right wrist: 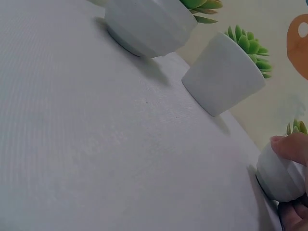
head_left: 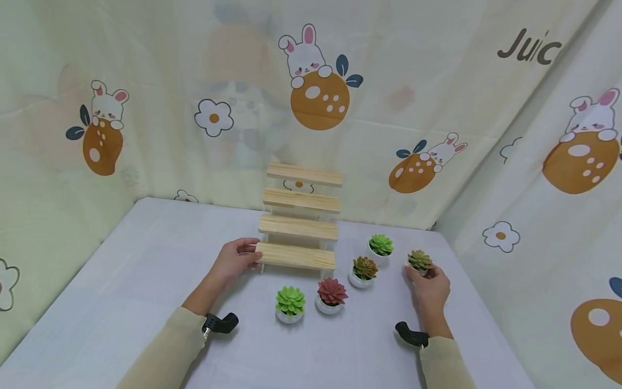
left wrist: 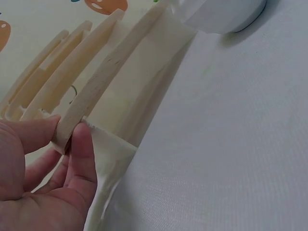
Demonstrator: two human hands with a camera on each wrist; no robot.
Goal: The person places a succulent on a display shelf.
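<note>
A wooden stepped shelf [head_left: 300, 221] with several slats stands at the back middle of the white table [head_left: 146, 281]. My left hand [head_left: 237, 258] pinches the left end of its lowest slat [left wrist: 101, 86], thumb under and fingers [left wrist: 29, 132] over. My right hand [head_left: 427, 283] grips a small white pot [right wrist: 279, 175] holding a green-brown succulent [head_left: 419, 260] at the right. Other potted succulents stand between: bright green [head_left: 290, 302], red [head_left: 331, 294], brown-orange [head_left: 364, 270] and green [head_left: 380, 246].
Cartoon rabbit curtains [head_left: 316, 81] close off the back and both sides of the table. In the right wrist view two more white pots [right wrist: 224, 72] stand further along the cloth. Black wrist camera mounts [head_left: 221, 323] sit by both cuffs.
</note>
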